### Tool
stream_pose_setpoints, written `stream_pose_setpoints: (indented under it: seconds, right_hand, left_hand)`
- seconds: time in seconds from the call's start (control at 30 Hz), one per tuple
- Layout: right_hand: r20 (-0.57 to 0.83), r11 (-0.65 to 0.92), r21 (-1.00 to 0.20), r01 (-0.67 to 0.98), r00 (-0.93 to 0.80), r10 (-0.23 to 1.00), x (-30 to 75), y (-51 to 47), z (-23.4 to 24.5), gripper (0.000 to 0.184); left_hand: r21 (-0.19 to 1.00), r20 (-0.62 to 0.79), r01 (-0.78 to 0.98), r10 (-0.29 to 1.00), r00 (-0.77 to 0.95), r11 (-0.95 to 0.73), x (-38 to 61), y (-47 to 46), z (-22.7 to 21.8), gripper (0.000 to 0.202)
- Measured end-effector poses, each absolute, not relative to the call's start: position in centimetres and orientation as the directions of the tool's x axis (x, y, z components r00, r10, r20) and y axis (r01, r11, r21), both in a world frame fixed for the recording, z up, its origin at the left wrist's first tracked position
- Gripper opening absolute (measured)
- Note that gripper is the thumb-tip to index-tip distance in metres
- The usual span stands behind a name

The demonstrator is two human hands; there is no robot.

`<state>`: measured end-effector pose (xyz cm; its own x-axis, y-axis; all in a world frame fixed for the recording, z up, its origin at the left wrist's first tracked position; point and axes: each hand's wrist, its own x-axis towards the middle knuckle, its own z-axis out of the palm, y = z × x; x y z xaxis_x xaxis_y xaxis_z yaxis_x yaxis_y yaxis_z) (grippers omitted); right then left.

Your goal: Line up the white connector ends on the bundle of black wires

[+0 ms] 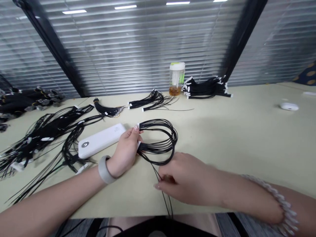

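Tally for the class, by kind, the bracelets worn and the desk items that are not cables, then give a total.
Grey bangle: 1
White beaded bracelet: 1
White power bank: 1
White earbud case: 1
Clear plastic bottle with a green-and-white lid: 1
Total: 5

Head-worn camera looks forward and down — close above the left hand (125, 156), right hand (187, 179) and desk (234, 131)

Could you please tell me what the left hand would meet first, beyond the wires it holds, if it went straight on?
Most likely the loose black wire bundle lying ahead, though depth is hard to judge from this view.
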<state>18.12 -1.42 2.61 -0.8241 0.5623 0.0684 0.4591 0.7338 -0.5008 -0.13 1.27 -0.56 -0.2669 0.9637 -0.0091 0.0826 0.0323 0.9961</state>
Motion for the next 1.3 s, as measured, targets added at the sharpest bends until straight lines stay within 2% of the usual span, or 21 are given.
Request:
stream_pose_setpoints:
  seconds: [0.17,0.27,0.4,0.53,0.6,0.67,0.77,0.9,1.0,1.07,1.17,1.23,1.3]
  right_hand:
    - [0.059,0.607,-0.643,0.468,-0.759,0.648,18.2,-0.7,2.6,0.033]
    - [0.082,0.542,-0.735,0.408,-0.740,0.668,18.5,-0.5,3.0,0.030]
    - [0.111,0.523,-0.804,0.282,-0.794,0.598,18.6,-0.7,3.5,0.023]
    - [-0.012,0.410,-0.883,0.226,-0.887,0.461,18.4,-0.8,3.3,0.026]
    - [-0.069,0.322,-0.918,0.233,-0.891,0.450,18.4,-0.6,3.0,0.023]
    - [-0.159,0.203,-0.940,0.273,-0.880,0.448,18.5,-0.3,2.7,0.022]
    - [-0.278,0.049,-0.944,0.325,-0.868,0.411,18.8,0.1,2.2,0.037]
    - [-0.267,0.020,-0.952,0.304,-0.865,0.424,18.9,0.2,2.3,0.047]
    - [-0.285,-0.048,-0.956,0.290,-0.873,0.397,18.5,0.1,2.6,0.035]
    - [-0.302,-0.110,-0.953,0.283,-0.852,0.427,18.3,0.3,2.7,0.022]
    - [-0.245,-0.065,-0.965,0.254,-0.785,0.568,18.3,0.8,2.2,0.006]
    - [-0.165,0.086,-0.953,0.291,-0.734,0.659,18.7,1.3,1.7,0.004]
    - [-0.081,0.287,-0.864,0.414,-0.676,0.732,19.2,1.7,1.5,0.009]
  left_hand:
    - [0.995,0.040,0.102,0.963,-0.265,-0.013,-0.1,1.3,-0.4,0.039]
    - [0.997,0.027,0.078,0.962,-0.270,-0.006,-0.1,1.3,-0.4,0.038]
    - [0.999,-0.025,0.015,0.963,-0.268,0.030,-0.1,1.3,-0.5,0.034]
    - [0.998,-0.063,-0.028,0.960,-0.274,0.058,-0.1,1.4,-0.4,0.032]
    - [0.999,-0.049,-0.023,0.959,-0.280,0.045,-0.1,1.4,-0.3,0.031]
    - [0.999,-0.038,-0.021,0.956,-0.291,0.033,-0.1,1.4,-0.2,0.030]
    - [0.998,-0.051,-0.041,0.954,-0.296,0.041,-0.1,1.4,-0.1,0.030]
    - [0.994,-0.087,-0.096,0.954,-0.286,0.062,-0.1,1.5,-0.2,0.029]
    - [0.992,-0.092,-0.110,0.954,-0.287,0.063,-0.2,1.5,-0.4,0.028]
    - [0.989,-0.106,-0.131,0.955,-0.276,0.072,-0.3,1.5,-0.6,0.029]
    - [0.983,-0.133,-0.156,0.958,-0.255,0.095,-0.4,1.6,-0.6,0.029]
    - [0.984,-0.136,-0.151,0.956,-0.261,0.099,-0.5,1.6,-0.5,0.028]
    - [0.984,-0.137,-0.151,0.949,-0.285,0.097,-0.5,1.7,-0.4,0.028]
